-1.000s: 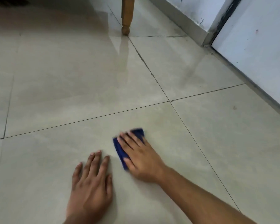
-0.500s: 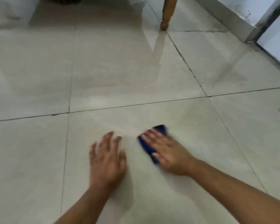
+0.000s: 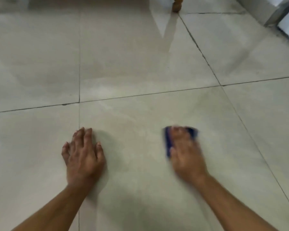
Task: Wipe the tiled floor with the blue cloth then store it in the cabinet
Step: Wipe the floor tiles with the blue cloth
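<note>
Glossy beige tiled floor (image 3: 140, 67) fills the view — the right hand (image 3: 185, 154), blurred, presses flat-fingered on the folded dark-blue cloth (image 3: 168, 144); the left hand (image 3: 83, 157) rests flat, holding nothing.

Open tiled floor (image 3: 140, 64) lies ahead; only a wooden furniture leg (image 3: 176, 5) stands far off.
</note>
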